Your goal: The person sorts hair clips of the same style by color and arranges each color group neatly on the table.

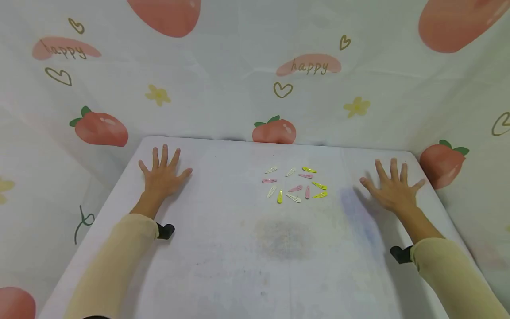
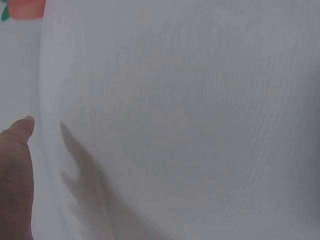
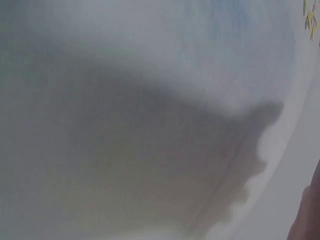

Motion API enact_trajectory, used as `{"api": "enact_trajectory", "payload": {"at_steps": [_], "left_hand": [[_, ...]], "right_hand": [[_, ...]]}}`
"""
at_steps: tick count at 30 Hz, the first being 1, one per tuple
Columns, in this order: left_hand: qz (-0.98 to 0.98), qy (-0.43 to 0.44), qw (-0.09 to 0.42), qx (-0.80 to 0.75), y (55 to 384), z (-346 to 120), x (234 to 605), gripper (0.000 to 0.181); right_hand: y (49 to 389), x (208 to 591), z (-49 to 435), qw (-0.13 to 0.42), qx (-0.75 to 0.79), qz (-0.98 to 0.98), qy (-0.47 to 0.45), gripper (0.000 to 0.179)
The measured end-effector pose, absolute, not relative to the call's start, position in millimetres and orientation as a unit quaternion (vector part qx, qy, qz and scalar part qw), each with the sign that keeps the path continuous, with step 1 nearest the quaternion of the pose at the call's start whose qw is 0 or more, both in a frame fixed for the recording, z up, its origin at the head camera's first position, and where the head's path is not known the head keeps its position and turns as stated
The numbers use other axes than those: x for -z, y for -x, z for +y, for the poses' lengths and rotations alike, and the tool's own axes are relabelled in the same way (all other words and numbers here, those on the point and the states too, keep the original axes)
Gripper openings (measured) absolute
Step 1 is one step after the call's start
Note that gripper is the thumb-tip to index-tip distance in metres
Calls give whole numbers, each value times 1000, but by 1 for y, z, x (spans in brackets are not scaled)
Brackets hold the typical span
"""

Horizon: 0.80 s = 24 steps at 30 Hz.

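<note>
Several small snap hair clips [image 1: 280, 196] in yellow, pink and white lie scattered on the white table, right of its middle. At the far left of the table, my left hand [image 1: 161, 177] has its fingers spread wide and straight. My right hand [image 1: 394, 190] is on the far right, its fingers likewise spread, with the clips off to its left. Both hands hold nothing. The left wrist view catches part of the left hand [image 2: 15, 185] and its shadow. In the right wrist view, a sliver of the right hand [image 3: 307, 215] shows, with some hair clips [image 3: 311, 22] in the upper corner.
The white table [image 1: 223, 257] has a grey smudge near its middle and a bluish stain by the right hand. A patterned cloth [image 1: 223, 71] with peaches, hearts and "happy" lettering hangs behind and beside it. Dark straps [image 1: 165, 231] show at the sleeve cuffs.
</note>
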State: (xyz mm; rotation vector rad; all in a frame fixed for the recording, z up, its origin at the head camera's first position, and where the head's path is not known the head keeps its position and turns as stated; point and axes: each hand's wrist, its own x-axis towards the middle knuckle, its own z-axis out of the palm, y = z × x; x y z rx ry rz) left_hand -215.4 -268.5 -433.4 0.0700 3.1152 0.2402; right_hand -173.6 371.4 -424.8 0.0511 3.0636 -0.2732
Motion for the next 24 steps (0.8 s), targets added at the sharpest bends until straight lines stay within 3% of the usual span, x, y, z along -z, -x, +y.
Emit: {"api": "enact_trajectory", "payload": {"at_steps": [24], "left_hand": [[976, -201, 8, -83, 206, -142, 444, 79]], "right_hand": [[166, 432, 311, 62, 92, 989, 95, 81]]}}
